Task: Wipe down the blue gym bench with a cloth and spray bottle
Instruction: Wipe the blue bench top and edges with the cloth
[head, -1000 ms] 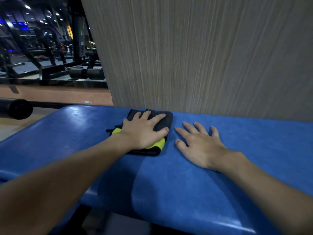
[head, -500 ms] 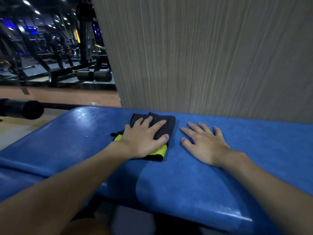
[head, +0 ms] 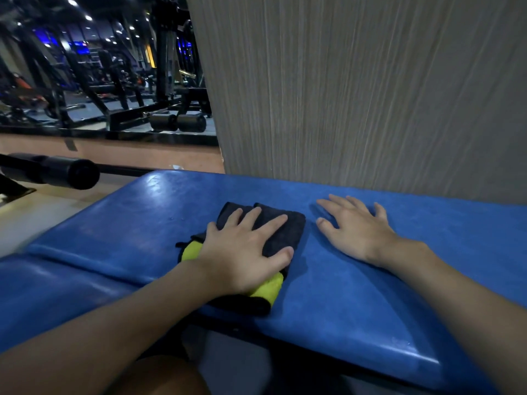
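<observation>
A grey, wood-grained wall panel (head: 356,95) fills the upper right and rises from behind the far edge of the padding. Below it the blue desk (head: 370,303) runs across the whole width. Its vinyl is glossy towards the left, where a seam splits it into two pads, and duller under my arms. Off to the upper left, past a strip of orange floor (head: 114,152), dark gym machines (head: 119,81) stand under ceiling spots, with two black foam rollers (head: 178,122) low on one frame. Nearer, a black padded bar (head: 68,172) lies level behind the left end of the desk.

Both my bare forearms reach in from the bottom edge. My left grip (head: 245,252) lies flat on the cloth (head: 285,226), fingers spread and straight, palm pressing it onto the desk; nothing is curled round it. My right grip (head: 359,232) rests just beside it, palm down on bare vinyl, fingers fanned out and clear of the cloth. The cloth is folded, dark on top, with a yellow-green face showing by my wrist and at the near corner. It sits roughly mid-desk on the padding, its near end close to the front edge.
</observation>
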A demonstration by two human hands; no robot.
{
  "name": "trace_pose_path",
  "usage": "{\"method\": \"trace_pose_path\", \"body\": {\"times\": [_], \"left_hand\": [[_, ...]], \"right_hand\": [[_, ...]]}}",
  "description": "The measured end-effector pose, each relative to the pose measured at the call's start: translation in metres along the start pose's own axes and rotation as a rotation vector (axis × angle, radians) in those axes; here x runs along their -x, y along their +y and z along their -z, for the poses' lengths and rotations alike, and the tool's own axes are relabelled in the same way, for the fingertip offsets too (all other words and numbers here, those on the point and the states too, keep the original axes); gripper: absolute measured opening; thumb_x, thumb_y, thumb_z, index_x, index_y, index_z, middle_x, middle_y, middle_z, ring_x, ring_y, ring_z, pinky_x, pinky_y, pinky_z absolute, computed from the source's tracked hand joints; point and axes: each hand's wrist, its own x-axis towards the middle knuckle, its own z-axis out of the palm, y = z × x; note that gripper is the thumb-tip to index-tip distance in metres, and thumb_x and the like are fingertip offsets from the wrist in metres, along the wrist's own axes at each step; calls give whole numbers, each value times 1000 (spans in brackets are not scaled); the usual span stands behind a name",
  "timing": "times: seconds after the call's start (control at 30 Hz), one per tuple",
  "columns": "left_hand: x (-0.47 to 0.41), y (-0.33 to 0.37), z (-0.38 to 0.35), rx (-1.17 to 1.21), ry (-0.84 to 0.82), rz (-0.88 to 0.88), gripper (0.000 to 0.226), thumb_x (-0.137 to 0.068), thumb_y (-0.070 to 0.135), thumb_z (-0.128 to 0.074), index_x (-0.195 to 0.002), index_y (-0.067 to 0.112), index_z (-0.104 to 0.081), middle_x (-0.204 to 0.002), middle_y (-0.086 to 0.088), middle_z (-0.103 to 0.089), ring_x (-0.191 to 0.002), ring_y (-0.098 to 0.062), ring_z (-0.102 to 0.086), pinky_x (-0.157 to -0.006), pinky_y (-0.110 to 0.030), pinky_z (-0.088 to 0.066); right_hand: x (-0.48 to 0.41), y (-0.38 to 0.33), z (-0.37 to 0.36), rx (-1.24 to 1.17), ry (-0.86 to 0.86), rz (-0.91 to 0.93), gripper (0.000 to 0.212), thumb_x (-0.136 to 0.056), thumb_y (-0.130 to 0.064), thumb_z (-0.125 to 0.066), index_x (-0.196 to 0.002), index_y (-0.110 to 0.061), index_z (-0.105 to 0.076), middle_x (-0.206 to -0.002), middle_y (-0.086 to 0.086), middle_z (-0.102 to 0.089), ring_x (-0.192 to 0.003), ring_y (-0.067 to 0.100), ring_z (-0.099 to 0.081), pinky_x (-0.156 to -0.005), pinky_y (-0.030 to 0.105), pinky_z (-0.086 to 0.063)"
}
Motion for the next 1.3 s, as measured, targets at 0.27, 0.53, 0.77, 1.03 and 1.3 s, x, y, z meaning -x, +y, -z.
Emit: {"method": "trace_pose_path", "body": {"times": [0.27,0.53,0.77,1.03,1.3], "left_hand": [[-119,-5,-3,22,52,-14,74,-82,81,-19,-152,56,-12,-167,2,-13,-151,-29,-13,-112,-66,-18],[-158,-4,-3,58,62,-7,67,-91,76,-22,-154,52,-15,-167,0,-14,-152,-33,-12,-112,-67,-13],[-80,-16,-1,25,42,-45,65,-94,73,-21,-154,52,-9,-169,4,-6,-154,-25,-5,-115,-62,-15],[21,-30,3,-22,1,-47,86,-68,82,4,-150,58,8,-168,8,-1,-155,-20,1,-118,-54,-18],[-42,-20,-1,-13,0,2,75,-78,80,-11,-150,60,0,-167,7,-9,-153,-24,-7,-114,-61,-18]], "right_hand": [[-8,-1,-13,93,-43,17,58,-99,-55,-15,-155,-40,-14,-167,-9,-4,-153,20,1,-118,60,0],[-7,1,-14,52,-25,20,59,-97,-56,-15,-155,-43,-14,-166,-13,-4,-153,17,3,-120,55,2],[-6,3,-13,29,-19,12,59,-98,-57,-18,-155,-43,-18,-166,-13,-7,-152,16,-1,-120,54,2],[1,-2,-8,45,-34,23,56,-100,-53,-19,-154,-40,-21,-166,-9,-11,-152,20,-5,-119,56,-1],[-31,-11,-6,55,-61,40,58,-100,-58,-22,-155,-40,-18,-167,-9,-6,-153,20,0,-118,60,0]]}}
